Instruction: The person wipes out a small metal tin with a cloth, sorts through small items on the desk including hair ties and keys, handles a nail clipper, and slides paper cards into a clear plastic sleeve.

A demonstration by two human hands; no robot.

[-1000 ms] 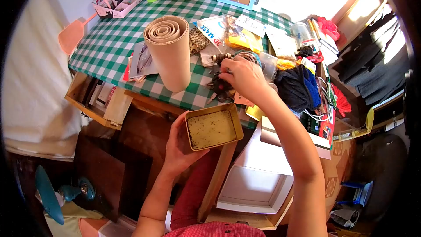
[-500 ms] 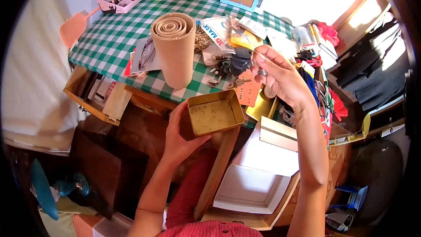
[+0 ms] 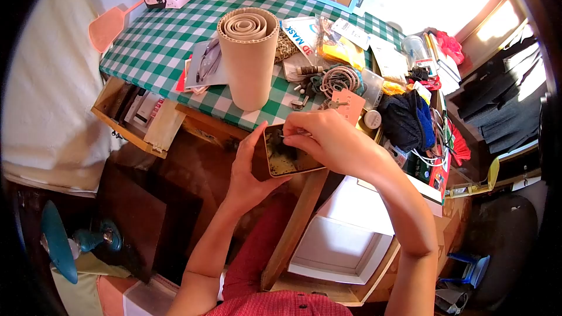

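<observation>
My left hand [image 3: 249, 169] grips a shallow gold tin [image 3: 282, 165] from its left side, just below the table's front edge. My right hand [image 3: 331, 140] reaches over the tin's top edge, its fingertips pinched on small dark items [image 3: 285, 147] that hang inside the tin. The hand hides most of the tin's right half. On the green checked tablecloth [image 3: 158, 41] just above lie an orange tag [image 3: 350, 102], small keys and a coiled cord [image 3: 339, 79].
A tall rolled cardboard tube [image 3: 249, 58] stands near the table's front edge. Papers, packets and a dark blue cloth [image 3: 407, 120] crowd the right side. An open drawer [image 3: 132, 117] juts out left. An open white box [image 3: 339, 246] lies on the floor.
My right hand lifted dark items from the table pile, then came down and toward me into the tin. My left hand raised the tin and tilted it.
</observation>
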